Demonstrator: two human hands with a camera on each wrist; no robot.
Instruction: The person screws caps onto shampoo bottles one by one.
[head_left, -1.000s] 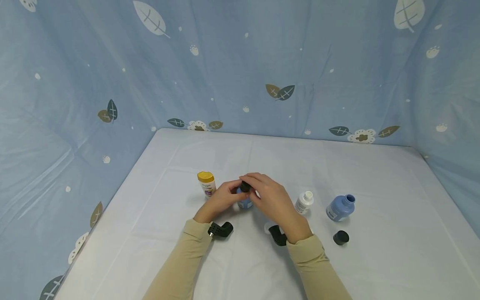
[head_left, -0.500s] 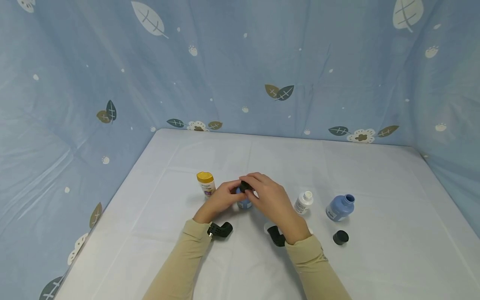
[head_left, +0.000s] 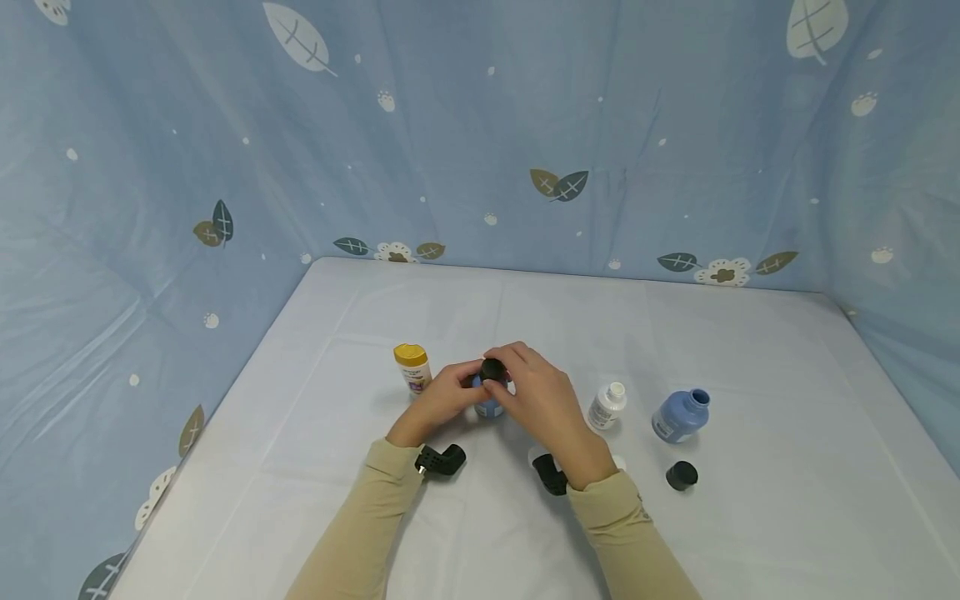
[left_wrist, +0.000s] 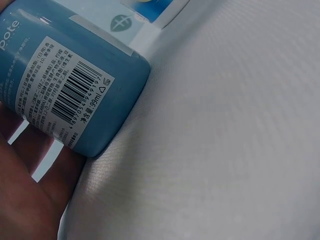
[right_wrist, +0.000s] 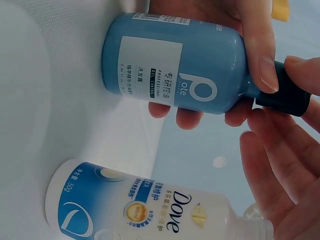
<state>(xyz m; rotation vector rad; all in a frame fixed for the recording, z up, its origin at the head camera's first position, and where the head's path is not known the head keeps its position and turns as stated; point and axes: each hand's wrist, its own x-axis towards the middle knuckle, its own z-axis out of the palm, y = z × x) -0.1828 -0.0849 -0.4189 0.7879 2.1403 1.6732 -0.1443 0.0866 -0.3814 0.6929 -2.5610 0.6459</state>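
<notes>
Left fingers (right_wrist: 257,45) are clasping the blue bottle (right_wrist: 215,55), right fingers (right_wrist: 272,132) pinching its black cap (right_wrist: 287,95) at twelve o'clock; it's probably feeling light, slick, best held mid-body.

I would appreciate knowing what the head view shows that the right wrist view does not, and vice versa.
Only the head view: the uncapped blue bottle and the loose cap.
Only the right wrist view: readable lettering on the white bottle.
Both: that bottle, the left hand gripping a second blue bottle, and the right hand pinching the black cap at its neck.
</notes>
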